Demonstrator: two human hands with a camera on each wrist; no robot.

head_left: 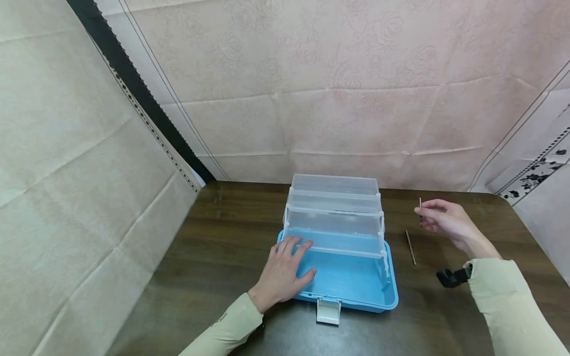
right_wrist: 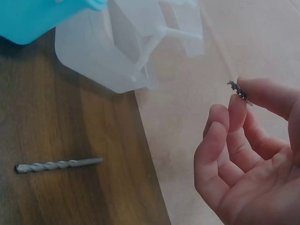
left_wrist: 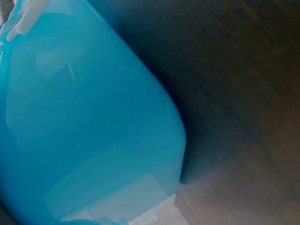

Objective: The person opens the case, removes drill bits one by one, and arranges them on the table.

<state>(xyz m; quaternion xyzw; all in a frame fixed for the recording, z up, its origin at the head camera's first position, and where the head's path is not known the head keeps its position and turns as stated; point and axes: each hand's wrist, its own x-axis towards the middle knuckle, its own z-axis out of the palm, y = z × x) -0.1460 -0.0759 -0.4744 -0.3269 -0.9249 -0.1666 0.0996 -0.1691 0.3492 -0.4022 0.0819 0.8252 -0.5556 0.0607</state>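
A blue plastic toolbox point(head_left: 352, 279) stands on the table with its clear tiered trays point(head_left: 334, 222) raised at the back. Over the box's left rim lies my left hand point(head_left: 282, 274), fingers spread and relaxed; the left wrist view shows only the blue side wall point(left_wrist: 103, 112). To the right of the box, above the table, my right hand point(head_left: 447, 225) pinches a small spiral drill bit point(right_wrist: 238, 91) between thumb and index finger. A second, longer drill bit point(right_wrist: 58, 165) lies on the table between the box and that hand.
The dark wooden table point(head_left: 209, 267) runs back to a pale patterned cloth point(head_left: 347, 123) hanging behind it. More cloth point(head_left: 80, 198) hangs on the left. A white latch point(head_left: 328, 312) sticks out from the box's front.
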